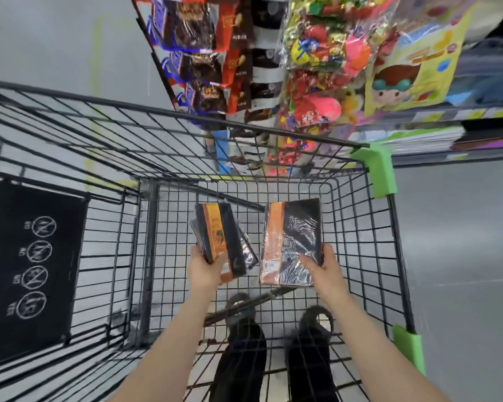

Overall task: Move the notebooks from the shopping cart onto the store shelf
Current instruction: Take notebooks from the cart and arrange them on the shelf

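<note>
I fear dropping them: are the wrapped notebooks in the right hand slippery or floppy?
The right-hand notebooks look shrink-wrapped and glossy, so probably slippery. They stay flat though the right hand holds only one corner, so likely stiff.

Cart point(163, 108): black wire grid, bright green corner guards point(379, 169).
Cart flap point(26, 268): black panel, white crossed-circle symbols.
Notebooks, left bundle point(221, 242): black covers, orange band.
Notebooks, right bundle point(291, 242): black and orange, under glossy clear wrap.
Shoes point(273, 358): black.
Floor point(459, 242): pale grey.
Hanging sweets point(323, 53): red, pink, yellow, green foils.
</note>
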